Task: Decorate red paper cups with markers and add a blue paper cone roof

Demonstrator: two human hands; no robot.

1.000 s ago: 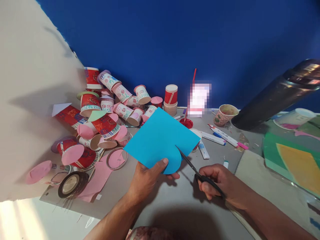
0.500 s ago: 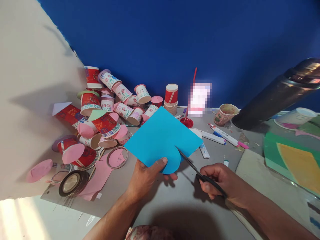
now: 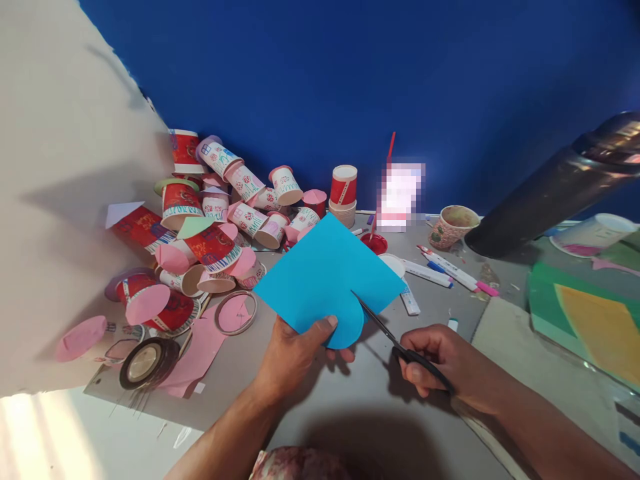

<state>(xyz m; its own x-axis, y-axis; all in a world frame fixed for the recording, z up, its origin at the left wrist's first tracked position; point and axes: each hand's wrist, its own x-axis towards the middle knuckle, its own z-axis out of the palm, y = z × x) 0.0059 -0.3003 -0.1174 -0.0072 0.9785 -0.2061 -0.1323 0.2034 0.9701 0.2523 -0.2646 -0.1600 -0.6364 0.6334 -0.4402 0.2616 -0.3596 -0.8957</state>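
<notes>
Head view: I count one flat, bright blue paper piece (image 3: 325, 273), one pair of slim black metal scissors (image 3: 399, 347) and one tall black cylindrical bottle (image 3: 545, 197). The paper spreads forward, clamped in the left grip (image 3: 297, 350), thumb on top; the right grip (image 3: 440, 360), closed round the scissors' handles, sits right of it.

Gripping with left hand (image 3: 305, 350) and right hand (image 3: 430, 360), apart

Has left forearm (image 3: 225, 423) angled up and inward from bottom edge. Pinches with left thumb (image 3: 323, 327) on top, pointing right, fingers (image 3: 346, 356) underneath, tips peeking out below. Has right forearm (image 3: 537, 420) slanting up and left from lower right corner, wrist (image 3: 467, 373) near straight. Curls right fingers (image 3: 414, 375) into a closed grip.
</notes>
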